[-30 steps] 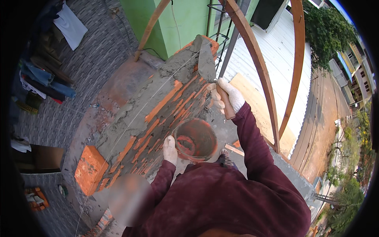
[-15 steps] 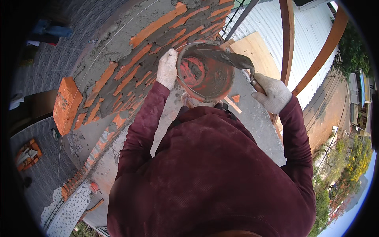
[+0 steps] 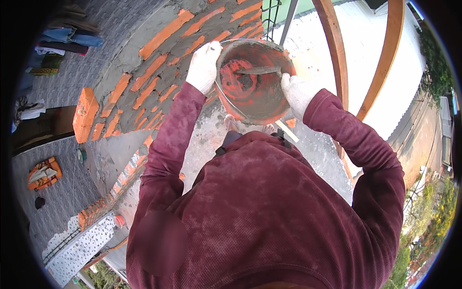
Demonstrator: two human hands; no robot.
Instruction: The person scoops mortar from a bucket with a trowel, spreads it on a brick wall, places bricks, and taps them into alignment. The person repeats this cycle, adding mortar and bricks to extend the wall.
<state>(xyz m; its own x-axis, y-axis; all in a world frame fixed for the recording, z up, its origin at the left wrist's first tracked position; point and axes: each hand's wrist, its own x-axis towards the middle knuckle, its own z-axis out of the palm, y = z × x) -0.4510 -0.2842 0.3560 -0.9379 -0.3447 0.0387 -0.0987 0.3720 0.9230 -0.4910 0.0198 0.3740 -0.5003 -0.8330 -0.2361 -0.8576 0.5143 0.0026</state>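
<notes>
A red bucket (image 3: 262, 103) smeared with grey mortar hangs tilted in front of me, its mouth turned toward me. My gloved left hand (image 3: 204, 66) is closed on its left rim. At the opposite side, my gloved right hand (image 3: 297, 94) is closed round a trowel, whose handle is mostly hidden in the glove. The trowel blade (image 3: 261, 70) reaches into the bucket, over its mortar-streaked inside. Beside my left hand rises a brick wall (image 3: 159, 72) with orange bricks and thick grey mortar joints.
An orange brick (image 3: 86, 115) sits at the wall's near end, with a string line (image 3: 74, 178) by it. Curved wooden beams (image 3: 334, 48) stand right, before a white corrugated roof (image 3: 380, 62). A thin wooden strip (image 3: 287, 131) lies near my feet on the concrete floor (image 3: 327, 154).
My right hand has brought the trowel leftward, from over the bucket's right edge down into its mouth. The left hand still grips the rim. The view has shifted a little.
</notes>
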